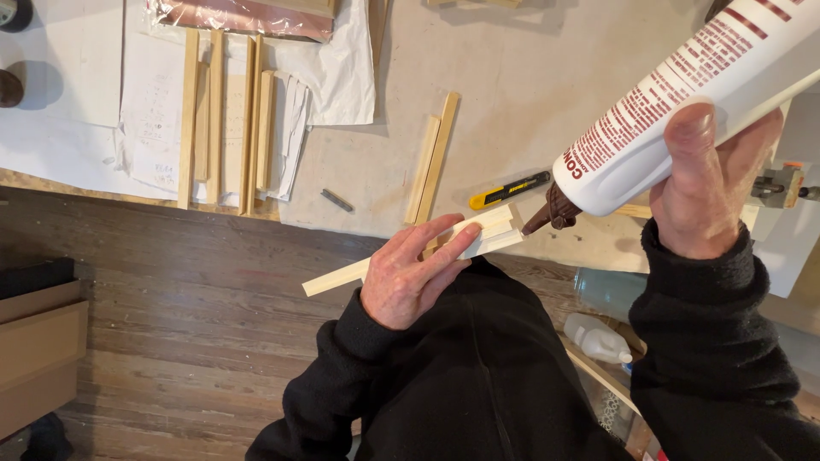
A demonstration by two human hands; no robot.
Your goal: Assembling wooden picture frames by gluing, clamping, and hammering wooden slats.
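Inspector: Head view, left side. What is recorded?

Assessor: The left hand (408,277) is seen closed on a pale, narrow wooden moulding strip (444,243). Its fingers (448,252) are laid flat along the upper face, and the strip is held level, just off the edge of the counter (512,94), its stepped end turned toward the nozzle. It appears to be steadied this way so that the end face is presented.

Inspector: And the right side?

Assessor: The right hand (705,183) is wrapped firmly around a large white squeeze bottle with red print (683,94). The bottle is tilted nozzle-down, and its dark brown tip (551,213) is brought just beside the strip's end. Whether contact is made cannot be told.

Inspector: Surroundings?

Assessor: A yellow utility knife (510,189) is lying on the counter behind the strip. Two further pale wooden strips (431,162) are lying near it, and a row of similar strips (222,119) is laid on white paper sheets (154,111) farther left. A small white bottle (598,340) is seen lower down, beside the right sleeve.
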